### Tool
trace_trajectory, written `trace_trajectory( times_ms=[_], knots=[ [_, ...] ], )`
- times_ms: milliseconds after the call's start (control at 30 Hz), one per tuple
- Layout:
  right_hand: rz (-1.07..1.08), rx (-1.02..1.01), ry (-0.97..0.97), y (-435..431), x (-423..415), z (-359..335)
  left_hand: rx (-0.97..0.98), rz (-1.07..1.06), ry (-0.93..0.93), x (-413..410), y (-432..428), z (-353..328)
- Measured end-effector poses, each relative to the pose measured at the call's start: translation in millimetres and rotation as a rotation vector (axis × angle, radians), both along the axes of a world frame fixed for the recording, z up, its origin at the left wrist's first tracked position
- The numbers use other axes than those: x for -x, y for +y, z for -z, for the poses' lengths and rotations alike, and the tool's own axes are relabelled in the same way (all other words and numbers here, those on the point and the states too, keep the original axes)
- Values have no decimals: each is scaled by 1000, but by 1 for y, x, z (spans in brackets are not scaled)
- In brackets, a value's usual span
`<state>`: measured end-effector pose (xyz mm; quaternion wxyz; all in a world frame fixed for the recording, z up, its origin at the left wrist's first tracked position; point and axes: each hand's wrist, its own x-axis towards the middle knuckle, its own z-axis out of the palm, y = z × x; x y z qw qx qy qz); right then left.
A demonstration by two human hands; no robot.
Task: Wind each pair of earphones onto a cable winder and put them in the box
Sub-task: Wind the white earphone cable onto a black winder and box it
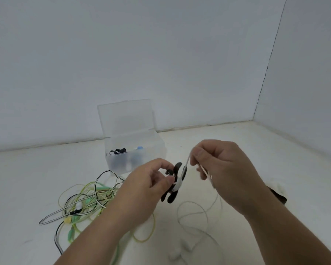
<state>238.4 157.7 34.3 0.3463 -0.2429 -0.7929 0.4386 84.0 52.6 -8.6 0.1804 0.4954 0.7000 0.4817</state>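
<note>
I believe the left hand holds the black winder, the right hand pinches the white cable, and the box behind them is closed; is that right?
Not quite: the box is open, with its lid standing upright, as the head view shows. The rest is right: the left hand holds the black winder and the right hand pinches the white cable.

Two bare hands, two bare forearms

The left hand and right hand are uncovered. The forearms run bare to the near edge, and the thumbnails are short and plain.
</note>
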Motion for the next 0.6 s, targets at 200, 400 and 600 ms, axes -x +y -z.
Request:
trace_trajectory(
  times_ms=[200, 400, 600],
  knots=[
    [229, -150, -53, 11, 4, 9, -22, 240, -233, -3, -3, -4],
    [74, 80, -266, 11, 8, 15, -168, 378, -545, -7, -9, -13],
    [-250, 48, -538, -3, 11, 16, -340, 246, -691, -7, -5, -14]
  ],
)
